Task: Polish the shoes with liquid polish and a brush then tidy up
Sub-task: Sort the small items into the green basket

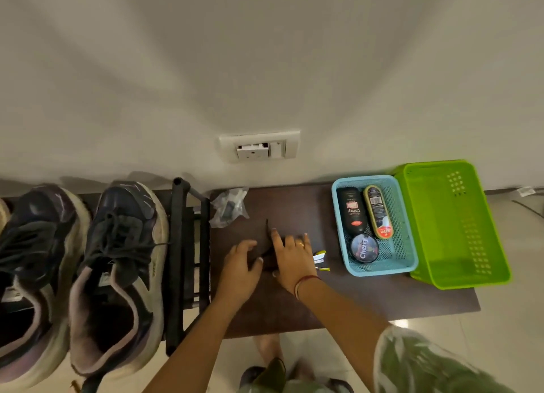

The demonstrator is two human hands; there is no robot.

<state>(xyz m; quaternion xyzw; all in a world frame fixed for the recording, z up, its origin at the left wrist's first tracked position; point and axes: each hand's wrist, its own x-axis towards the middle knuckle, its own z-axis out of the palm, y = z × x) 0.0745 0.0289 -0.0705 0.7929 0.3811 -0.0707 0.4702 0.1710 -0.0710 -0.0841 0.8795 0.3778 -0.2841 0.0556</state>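
Two worn dark sneakers (117, 275) with pale soles sit on a black rack (179, 263) at the left. On the dark brown table (382, 301), a blue basket (410, 263) holds a black Cherry liquid polish bottle (351, 210), a Kiwi polish bottle (378, 213) and a round Cherry tin (363, 248). My left hand (238, 270) curls at a thin black strip (267, 230) on the table, thumb against its near end. My right hand (291, 257) lies flat with fingers spread over a dark item with a yellow-white label (319, 258). No brush is visible.
An empty green basket (453, 225) stands right of the blue one, against the wall. A crumpled clear plastic bag (228, 207) lies at the table's back left. A wall socket (259, 146) sits above the table. Pale floor tiles (500, 333) lie beyond the table's edges.
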